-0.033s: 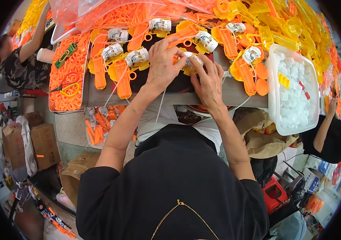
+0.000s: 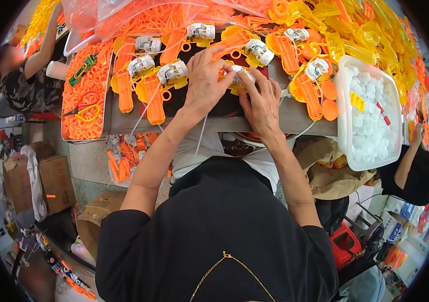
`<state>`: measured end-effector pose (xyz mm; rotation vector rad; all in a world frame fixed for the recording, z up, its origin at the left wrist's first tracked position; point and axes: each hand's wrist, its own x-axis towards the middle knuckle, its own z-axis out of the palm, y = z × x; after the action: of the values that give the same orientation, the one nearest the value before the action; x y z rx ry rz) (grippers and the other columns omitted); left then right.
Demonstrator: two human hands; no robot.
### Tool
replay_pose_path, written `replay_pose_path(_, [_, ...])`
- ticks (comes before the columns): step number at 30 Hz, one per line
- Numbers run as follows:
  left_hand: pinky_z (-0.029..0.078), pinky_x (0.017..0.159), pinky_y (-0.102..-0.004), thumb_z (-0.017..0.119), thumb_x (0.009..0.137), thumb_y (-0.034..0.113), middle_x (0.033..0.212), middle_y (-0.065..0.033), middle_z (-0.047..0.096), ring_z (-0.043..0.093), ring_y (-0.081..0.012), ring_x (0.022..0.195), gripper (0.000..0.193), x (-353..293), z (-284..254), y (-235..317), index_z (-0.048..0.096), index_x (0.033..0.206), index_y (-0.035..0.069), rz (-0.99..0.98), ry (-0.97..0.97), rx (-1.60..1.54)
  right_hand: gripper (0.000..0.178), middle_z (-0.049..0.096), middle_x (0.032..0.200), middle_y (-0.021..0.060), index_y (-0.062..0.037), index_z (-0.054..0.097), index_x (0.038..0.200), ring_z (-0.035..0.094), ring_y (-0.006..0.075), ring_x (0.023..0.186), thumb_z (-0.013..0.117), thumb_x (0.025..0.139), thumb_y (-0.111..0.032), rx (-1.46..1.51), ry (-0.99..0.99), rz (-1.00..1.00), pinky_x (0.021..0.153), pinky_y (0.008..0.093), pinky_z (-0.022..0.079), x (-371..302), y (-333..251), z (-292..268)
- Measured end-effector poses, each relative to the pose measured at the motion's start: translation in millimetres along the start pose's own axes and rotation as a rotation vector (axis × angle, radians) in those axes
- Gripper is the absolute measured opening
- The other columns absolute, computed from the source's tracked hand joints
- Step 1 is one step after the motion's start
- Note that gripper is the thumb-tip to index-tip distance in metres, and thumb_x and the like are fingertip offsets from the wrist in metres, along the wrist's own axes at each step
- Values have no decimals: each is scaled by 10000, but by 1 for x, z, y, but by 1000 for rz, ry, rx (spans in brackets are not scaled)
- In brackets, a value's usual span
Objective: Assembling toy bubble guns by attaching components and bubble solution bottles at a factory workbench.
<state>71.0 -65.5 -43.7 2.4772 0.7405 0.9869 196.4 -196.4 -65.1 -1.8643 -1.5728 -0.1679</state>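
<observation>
Between my two hands, at the table's near edge, is a yellow-and-orange plastic toy assembly with a white cylinder (image 2: 245,77). My left hand (image 2: 205,83) pinches its left side, thumb and forefinger together. From the right, my right hand (image 2: 261,103) has its fingers bent over the white cylinder. My fingers and hands hide most of this piece. Similar assemblies lie around it, each an orange grip-shaped part with a yellow shell and a wired white cylinder: one nearby on the left (image 2: 154,95), one beyond (image 2: 258,52) and one on the right (image 2: 309,95).
At left, a tray of small orange parts (image 2: 86,128) holds scissors (image 2: 89,111) and a green tool (image 2: 82,70). A white tub (image 2: 344,126) of translucent caps stands at right. Yellow parts (image 2: 375,40) are heaped behind. Other people (image 2: 33,90) work at both sides.
</observation>
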Motion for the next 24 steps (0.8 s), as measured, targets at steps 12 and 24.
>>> replay_pose_path(12, [339, 1103, -480, 770, 800, 112, 1341, -67, 586, 502, -279, 1287, 206, -38, 10, 15, 714, 996, 80, 125, 39, 156, 424, 577, 1374, 109, -178, 647, 1327, 591, 290, 1209, 711, 911, -133, 18, 25, 50, 1131, 498, 325, -1, -4, 1])
replay_pose_path(24, [342, 1145, -494, 755, 824, 101, 1376, -69, 584, 510, -285, 1300, 397, -20, -9, 8, 715, 1218, 126, 226, 2, 251, 282, 613, 1261, 94, -124, 671, 1175, 576, 279, 1120, 714, 898, -97, -1, 193, 135, 1077, 451, 344, 3, -9, 26])
